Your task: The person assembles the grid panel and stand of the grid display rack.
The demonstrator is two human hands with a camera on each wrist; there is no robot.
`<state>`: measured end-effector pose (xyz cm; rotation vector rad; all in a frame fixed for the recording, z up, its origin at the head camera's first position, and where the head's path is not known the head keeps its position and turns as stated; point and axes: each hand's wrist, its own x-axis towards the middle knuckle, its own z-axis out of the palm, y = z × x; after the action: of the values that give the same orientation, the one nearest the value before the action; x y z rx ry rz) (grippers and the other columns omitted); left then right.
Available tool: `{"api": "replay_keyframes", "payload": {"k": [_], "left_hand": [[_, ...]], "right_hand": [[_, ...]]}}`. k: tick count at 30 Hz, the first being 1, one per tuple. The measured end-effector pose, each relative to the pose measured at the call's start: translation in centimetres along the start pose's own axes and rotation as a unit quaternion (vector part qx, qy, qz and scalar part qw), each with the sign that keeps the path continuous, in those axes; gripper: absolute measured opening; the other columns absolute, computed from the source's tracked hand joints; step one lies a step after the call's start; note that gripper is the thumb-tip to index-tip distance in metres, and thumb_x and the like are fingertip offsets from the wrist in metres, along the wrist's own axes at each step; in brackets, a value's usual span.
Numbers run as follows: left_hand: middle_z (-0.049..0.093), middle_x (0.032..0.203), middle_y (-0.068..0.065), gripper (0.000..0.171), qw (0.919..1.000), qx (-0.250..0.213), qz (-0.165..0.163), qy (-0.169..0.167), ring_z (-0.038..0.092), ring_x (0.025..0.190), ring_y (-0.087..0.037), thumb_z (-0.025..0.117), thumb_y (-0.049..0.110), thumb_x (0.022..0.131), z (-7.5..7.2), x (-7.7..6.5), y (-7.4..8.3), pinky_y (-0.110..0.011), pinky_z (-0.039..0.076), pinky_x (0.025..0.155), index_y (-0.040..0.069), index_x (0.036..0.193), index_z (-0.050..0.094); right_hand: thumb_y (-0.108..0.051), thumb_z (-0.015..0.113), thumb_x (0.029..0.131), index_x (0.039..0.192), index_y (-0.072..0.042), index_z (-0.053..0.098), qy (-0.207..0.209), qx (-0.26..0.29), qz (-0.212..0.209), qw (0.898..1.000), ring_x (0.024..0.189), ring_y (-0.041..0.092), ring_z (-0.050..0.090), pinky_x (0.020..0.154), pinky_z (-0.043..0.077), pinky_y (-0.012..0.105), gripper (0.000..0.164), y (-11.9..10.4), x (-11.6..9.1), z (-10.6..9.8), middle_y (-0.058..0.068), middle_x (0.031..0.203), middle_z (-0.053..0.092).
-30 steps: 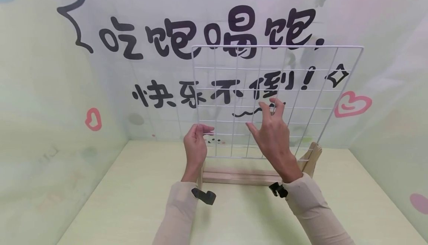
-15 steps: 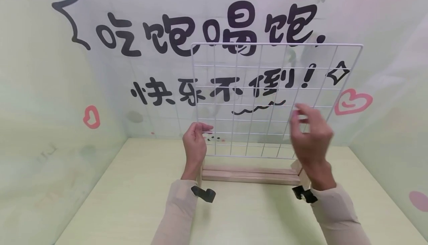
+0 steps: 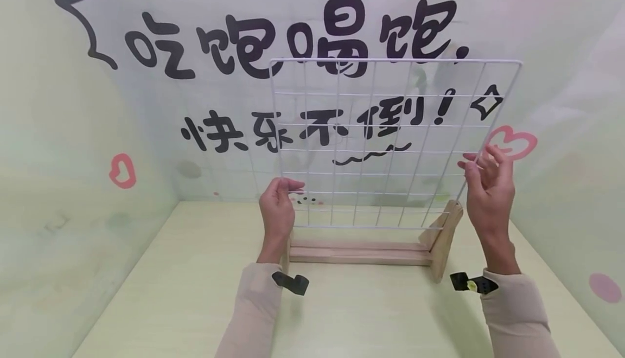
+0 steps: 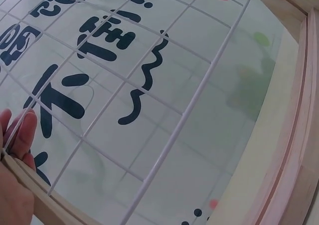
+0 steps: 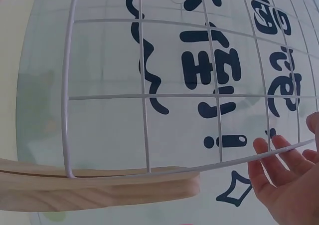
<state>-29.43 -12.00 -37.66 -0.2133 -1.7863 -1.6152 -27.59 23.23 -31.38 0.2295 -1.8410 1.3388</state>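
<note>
Right, I have a white wire grid panel (image 3: 386, 144) standing upright on the pale tabletop (image 3: 195, 293), its bottom edge seated in a wooden base (image 3: 361, 252) with an angled end block (image 3: 445, 238) at the right. My left hand (image 3: 276, 214) is on the panel's left edge, low down, thumb and fingers pinched on the outer wire; the left wrist view shows fingertips (image 4: 20, 132) lying against that wire beside a wooden upright. My right hand (image 3: 488, 190) is at the panel's right edge, about mid-height, fingers loosely spread and only lightly curled. In the right wrist view the fingertips (image 5: 279, 152) meet the outer wire from behind; I cannot tell whether they clamp it or just rest there.

Edges: panel sits between both hands, base running the full width below. Printed wall (image 3: 146, 103) close behind the panel; side walls stand well apart on either side. Open tabletop lies in front of the base, towards my sleeves (image 3: 254, 309).
</note>
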Motion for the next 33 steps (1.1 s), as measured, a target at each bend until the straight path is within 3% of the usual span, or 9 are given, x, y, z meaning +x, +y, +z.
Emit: {"api": "replay_keyframes", "payload": {"k": [7,10,16,21,26,30,33], "left_hand": [[0.075,0.091,-0.016,0.034,1.0,-0.002,0.005,-0.001,0.071,0.081,-0.02,0.044,0.021,0.106,-0.1,0.1,-0.1,-0.021,0.05,0.079,-0.002,0.093,0.066],[0.075,0.091,-0.017,0.034,1.0,-0.006,0.001,0.001,0.072,0.082,-0.026,0.044,0.019,0.106,-0.1,0.1,-0.1,-0.019,0.048,0.077,-0.004,0.093,0.065],[0.074,0.093,-0.022,0.031,0.9999,-0.013,0.003,-0.003,0.07,0.085,-0.038,0.044,0.013,0.105,-0.1,0.1,0.0,-0.019,0.047,0.076,-0.007,0.094,0.065],[0.074,0.09,-0.02,0.029,0.9998,-0.014,0.006,-0.011,0.071,0.081,-0.025,0.046,0.011,0.105,-0.2,0.0,-0.1,-0.021,0.049,0.078,-0.006,0.092,0.066],[0.073,0.095,-0.023,0.03,0.9985,-0.047,0.005,-0.03,0.071,0.082,-0.01,0.048,0.016,0.105,-0.4,0.2,-0.1,-0.02,0.052,0.087,-0.008,0.1,0.067],[0.072,0.099,-0.026,0.03,0.9969,-0.07,-0.001,-0.036,0.072,0.083,-0.007,0.051,0.015,0.104,-0.6,0.2,0.3,-0.02,0.052,0.092,-0.011,0.108,0.065],[0.072,0.099,-0.027,0.029,0.9963,-0.078,-0.008,-0.035,0.073,0.085,-0.008,0.053,0.014,0.103,-0.8,0.3,0.4,-0.021,0.053,0.086,-0.013,0.109,0.064]], "right_hand": [[-0.014,0.056,0.101,0.126,-0.005,0.06,-0.021,0.014,-0.002,1.0,0.087,-0.002,0.071,0.077,0.053,0.012,0.027,0.8,0.2,-0.3,-0.013,0.101,0.074],[-0.013,0.057,0.101,0.123,-0.003,0.064,-0.029,0.028,0.012,0.999,0.084,0.0,0.072,0.076,0.054,0.012,0.025,1.1,0.4,-0.5,-0.014,0.095,0.074],[-0.008,0.06,0.098,0.112,0.002,0.07,-0.023,0.108,0.036,0.993,0.077,0.004,0.073,0.072,0.055,0.015,0.02,1.5,0.7,-0.7,-0.008,0.087,0.076],[-0.003,0.063,0.096,0.105,0.007,0.071,-0.021,0.181,0.038,0.983,0.074,0.008,0.074,0.07,0.056,0.018,0.016,1.7,0.6,-0.8,-0.001,0.085,0.077],[-0.003,0.063,0.095,0.107,0.008,0.071,-0.019,0.201,0.046,0.978,0.073,0.01,0.074,0.069,0.057,0.02,0.018,1.8,0.6,-1.0,0.001,0.085,0.077],[-0.003,0.063,0.095,0.108,0.01,0.07,-0.013,0.203,0.057,0.977,0.073,0.011,0.074,0.069,0.057,0.02,0.02,2.0,0.6,-1.0,0.002,0.084,0.077],[-0.005,0.064,0.095,0.108,0.011,0.07,-0.013,0.202,0.064,0.977,0.073,0.011,0.074,0.07,0.057,0.021,0.021,2.0,0.6,-1.0,0.003,0.084,0.077]]}}
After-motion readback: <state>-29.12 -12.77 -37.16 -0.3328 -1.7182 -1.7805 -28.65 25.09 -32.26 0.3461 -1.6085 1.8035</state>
